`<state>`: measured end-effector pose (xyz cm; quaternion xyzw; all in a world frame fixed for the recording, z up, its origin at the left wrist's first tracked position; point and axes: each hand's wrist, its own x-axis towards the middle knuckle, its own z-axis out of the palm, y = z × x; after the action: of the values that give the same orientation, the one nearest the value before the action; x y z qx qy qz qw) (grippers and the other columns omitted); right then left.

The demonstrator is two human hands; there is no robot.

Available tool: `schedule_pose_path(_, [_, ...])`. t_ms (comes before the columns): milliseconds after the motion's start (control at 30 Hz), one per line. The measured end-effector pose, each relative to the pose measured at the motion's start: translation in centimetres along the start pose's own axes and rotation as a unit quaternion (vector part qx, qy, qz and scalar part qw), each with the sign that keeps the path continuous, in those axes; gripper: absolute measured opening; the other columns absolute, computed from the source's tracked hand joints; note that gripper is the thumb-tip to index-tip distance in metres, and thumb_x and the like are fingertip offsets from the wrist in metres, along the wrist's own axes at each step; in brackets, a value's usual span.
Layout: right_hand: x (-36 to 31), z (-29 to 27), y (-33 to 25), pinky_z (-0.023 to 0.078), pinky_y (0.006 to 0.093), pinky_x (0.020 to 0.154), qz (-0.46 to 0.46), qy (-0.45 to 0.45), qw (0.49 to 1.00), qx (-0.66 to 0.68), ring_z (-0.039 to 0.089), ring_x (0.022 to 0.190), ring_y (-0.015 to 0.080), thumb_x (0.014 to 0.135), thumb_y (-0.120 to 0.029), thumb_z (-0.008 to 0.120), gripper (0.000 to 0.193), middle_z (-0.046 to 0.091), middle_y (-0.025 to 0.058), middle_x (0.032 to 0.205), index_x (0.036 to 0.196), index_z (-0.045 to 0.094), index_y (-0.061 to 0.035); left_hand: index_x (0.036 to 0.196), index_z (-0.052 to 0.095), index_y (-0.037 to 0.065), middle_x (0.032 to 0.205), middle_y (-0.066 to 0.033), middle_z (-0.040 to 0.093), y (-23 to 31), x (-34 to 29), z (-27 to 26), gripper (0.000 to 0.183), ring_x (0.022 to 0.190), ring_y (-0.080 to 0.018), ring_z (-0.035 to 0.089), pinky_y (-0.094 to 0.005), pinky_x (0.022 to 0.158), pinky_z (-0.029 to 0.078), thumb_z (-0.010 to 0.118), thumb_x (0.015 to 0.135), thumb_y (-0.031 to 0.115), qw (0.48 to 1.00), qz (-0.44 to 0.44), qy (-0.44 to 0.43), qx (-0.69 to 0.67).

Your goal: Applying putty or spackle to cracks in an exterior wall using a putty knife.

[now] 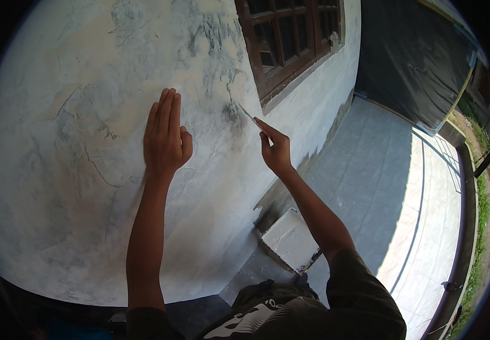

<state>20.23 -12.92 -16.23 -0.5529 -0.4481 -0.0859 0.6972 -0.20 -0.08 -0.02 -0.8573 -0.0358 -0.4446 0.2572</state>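
My left hand (pixel 166 140) rests flat against the patchy white wall (pixel 35 175), fingers straight and pointing up, with nothing in it. My right hand (pixel 276 148) grips a scraper (pixel 248 114) whose thin metal blade shows nearly edge-on. The blade's tip meets the wall at a dark grey patch, just below and left of the window's lower corner. My fingers hide most of the scraper's handle. Cracks, flaked spots and smudges mark the wall around both hands.
A brown wooden window (pixel 284 42) is set in the wall at the upper right. Below my right arm, a white-smeared square block or container (pixel 293 241) stands on the tiled floor (pixel 364 181). A dark sheet (pixel 412 62) hangs at the far right.
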Motion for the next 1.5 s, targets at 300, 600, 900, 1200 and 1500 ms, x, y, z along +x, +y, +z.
schedule_pose_path(300, [1.1, 9.7, 0.0, 0.036, 0.0501, 0.114, -0.141, 0.055, 0.978, -0.145, 0.035, 0.140, 0.0477, 0.079, 0.017, 0.054, 0.066, 0.037, 0.0251, 0.152, 0.143, 0.042, 0.0043, 0.142, 0.043, -0.008, 0.148, -0.0216, 0.046, -0.1, 0.4, 0.0, 0.063, 0.140, -0.0341, 0.042, -0.0465, 0.116, 0.033, 0.046, 0.080, 0.005, 1.000, 0.004, 0.001, 0.004])
schedule_pose_path(600, [-17.2, 3.8, 2.5, 0.041, 0.0445, 0.113, -0.032, -0.250, 0.967, -0.037, 0.057, 0.123, 0.0373, 0.083, 0.014, 0.047, 0.057, 0.060, 0.0172, 0.134, 0.136, 0.055, -0.0055, 0.141, 0.044, -0.009, 0.146, -0.0223, 0.047, -0.1, 0.1, 0.0, 0.063, 0.140, -0.0336, 0.042, -0.0457, 0.116, 0.033, 0.047, 0.080, 0.007, 1.000, 0.007, 0.000, 0.016])
schedule_pose_path(900, [-2.0, 0.8, -1.0, 0.054, 0.0355, 0.084, 0.058, 0.036, 0.997, -0.043, 0.070, 0.094, 0.0305, 0.094, 0.002, 0.054, 0.034, 0.070, 0.0239, 0.109, 0.128, 0.061, 0.0019, 0.141, 0.044, -0.009, 0.146, -0.0224, 0.047, -0.1, 0.0, -0.2, 0.062, 0.141, -0.0333, 0.042, -0.0456, 0.116, 0.033, 0.047, 0.080, 0.007, 1.000, 0.009, -0.002, 0.016])
schedule_pose_path(1200, [6.6, 4.7, -3.2, 0.055, 0.0382, 0.085, -0.125, 0.114, 0.981, -0.094, 0.067, 0.102, 0.0386, 0.090, 0.007, 0.056, 0.031, 0.069, 0.0217, 0.110, 0.119, 0.064, 0.0012, 0.140, 0.044, -0.009, 0.146, -0.0226, 0.047, 0.1, 0.4, -0.2, 0.061, 0.140, -0.0335, 0.043, -0.0463, 0.116, 0.034, 0.046, 0.081, 0.007, 1.000, 0.011, 0.001, 0.010])
schedule_pose_path(1500, [-6.9, 3.1, -2.0, 0.053, 0.0377, 0.093, -0.008, -0.182, 0.983, -0.023, 0.066, 0.109, 0.0356, 0.088, 0.010, 0.055, 0.039, 0.068, 0.0191, 0.117, 0.123, 0.065, -0.0025, 0.141, 0.043, -0.009, 0.147, -0.0210, 0.046, -0.2, -0.1, -0.1, 0.062, 0.140, -0.0334, 0.042, -0.0457, 0.116, 0.033, 0.045, 0.080, 0.006, 1.000, 0.008, 0.005, 0.007])
